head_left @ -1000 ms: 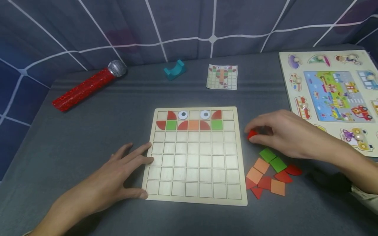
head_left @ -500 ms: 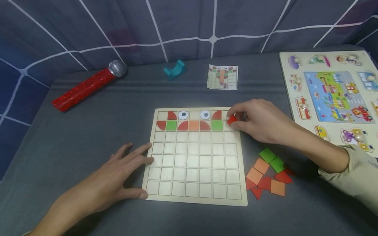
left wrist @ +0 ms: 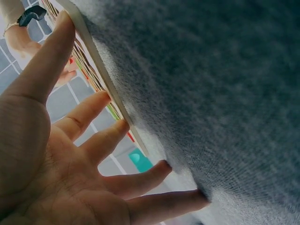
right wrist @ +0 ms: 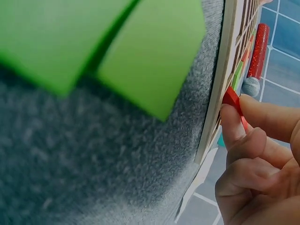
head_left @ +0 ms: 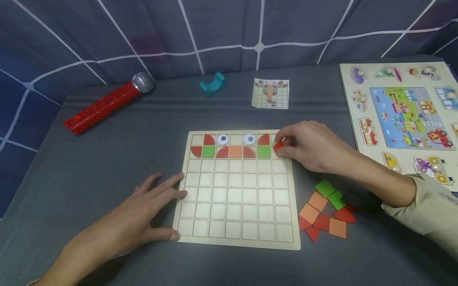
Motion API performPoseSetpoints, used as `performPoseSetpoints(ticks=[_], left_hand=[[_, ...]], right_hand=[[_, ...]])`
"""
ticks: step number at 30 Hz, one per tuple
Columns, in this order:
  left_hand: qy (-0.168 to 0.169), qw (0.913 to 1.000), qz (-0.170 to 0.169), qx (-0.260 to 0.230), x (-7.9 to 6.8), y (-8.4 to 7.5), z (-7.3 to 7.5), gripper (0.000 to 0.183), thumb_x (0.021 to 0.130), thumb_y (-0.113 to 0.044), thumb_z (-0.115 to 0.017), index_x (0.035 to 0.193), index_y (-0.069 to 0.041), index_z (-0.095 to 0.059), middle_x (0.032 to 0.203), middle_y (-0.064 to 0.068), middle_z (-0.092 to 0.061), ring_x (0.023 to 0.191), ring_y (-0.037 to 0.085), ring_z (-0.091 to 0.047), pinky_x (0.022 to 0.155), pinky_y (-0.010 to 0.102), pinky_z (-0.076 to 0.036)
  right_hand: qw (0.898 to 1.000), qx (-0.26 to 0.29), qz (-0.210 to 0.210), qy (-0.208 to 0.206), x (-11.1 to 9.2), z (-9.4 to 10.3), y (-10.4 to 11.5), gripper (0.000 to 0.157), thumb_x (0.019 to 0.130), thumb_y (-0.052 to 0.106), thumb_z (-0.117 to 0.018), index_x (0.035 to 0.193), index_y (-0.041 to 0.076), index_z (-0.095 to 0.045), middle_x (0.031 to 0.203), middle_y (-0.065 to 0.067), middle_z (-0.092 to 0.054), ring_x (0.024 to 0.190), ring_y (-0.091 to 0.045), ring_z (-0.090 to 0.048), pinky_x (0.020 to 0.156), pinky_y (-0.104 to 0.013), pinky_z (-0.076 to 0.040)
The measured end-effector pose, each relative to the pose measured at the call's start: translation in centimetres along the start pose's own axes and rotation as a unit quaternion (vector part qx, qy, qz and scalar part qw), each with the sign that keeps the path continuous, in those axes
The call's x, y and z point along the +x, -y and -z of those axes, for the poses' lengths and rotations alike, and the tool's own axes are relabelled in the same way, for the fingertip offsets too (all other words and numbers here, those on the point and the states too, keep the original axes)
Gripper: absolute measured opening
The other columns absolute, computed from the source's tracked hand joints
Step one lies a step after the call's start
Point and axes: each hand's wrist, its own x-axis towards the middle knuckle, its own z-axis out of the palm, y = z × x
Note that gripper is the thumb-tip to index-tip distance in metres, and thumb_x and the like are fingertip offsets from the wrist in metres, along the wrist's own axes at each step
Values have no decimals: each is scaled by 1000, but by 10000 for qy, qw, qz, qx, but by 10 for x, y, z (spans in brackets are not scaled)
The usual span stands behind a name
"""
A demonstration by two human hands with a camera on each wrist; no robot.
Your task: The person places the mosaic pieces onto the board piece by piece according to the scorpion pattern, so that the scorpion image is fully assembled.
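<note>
A wooden grid board (head_left: 234, 245) lies flat in the middle of the head view, its top two rows partly filled with red quarter-round, green and orange tiles and two eye discs. My right hand (head_left: 313, 147) pinches a red tile (head_left: 278, 147) between thumb and fingers at the board's right column, in the second row. In the right wrist view the same red tile (right wrist: 231, 101) shows at the board's edge, its outline partly hidden by the fingertips. My left hand (head_left: 132, 218) is spread, with thumb and two fingertips against the board's left edge and the other fingers on the table.
Right of the board lie loose green tiles (head_left: 325, 188), orange tiles (head_left: 317, 201) and red tiles (head_left: 321, 222). A pattern card (head_left: 270, 93) and a teal arch block (head_left: 213, 85) sit behind it. A red microphone (head_left: 103, 106) is back left, a knobbed puzzle board (head_left: 358, 115) right.
My right hand has carried the red tile from beside the board leftward and away from me, over the right column, then shifted it slightly. My left hand has stayed at the board's edge.
</note>
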Motion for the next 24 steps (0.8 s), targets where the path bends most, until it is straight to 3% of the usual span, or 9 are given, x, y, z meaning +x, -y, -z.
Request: performPoseSetpoints(ticks=[10, 16, 24], left_hand=[[13, 10000, 1, -40, 1, 0, 0, 82, 63, -58, -85, 136, -33, -55, 161, -1, -26, 140, 54, -18, 95, 81, -22], [-127, 9999, -99, -56, 0, 0, 0, 80, 63, -54, -87, 134, -33, -56, 160, -1, -27, 139, 54, -19, 93, 81, -23], [5, 9999, -1, -116, 1, 0, 0, 82, 63, -58, -85, 135, -33, -55, 161, -1, -26, 140, 54, -17, 95, 81, -22]], right_hand=[[9995, -290, 84, 100, 3, -2, -5, 16, 86, 20, -78, 98, 10, -75, 70, 3, -62, 62, -16, -53, 58, -34, -41], [9994, -312, 102, 108, 4, -3, -2, 16, 87, 19, -77, 100, 10, -74, 67, 2, -58, 59, -16, -49, 54, -34, -37], [9993, -276, 188, 177, 4, -3, 1, 16, 87, 12, -75, 103, 10, -74, 67, 0, -55, 60, -17, -49, 54, -34, -37]])
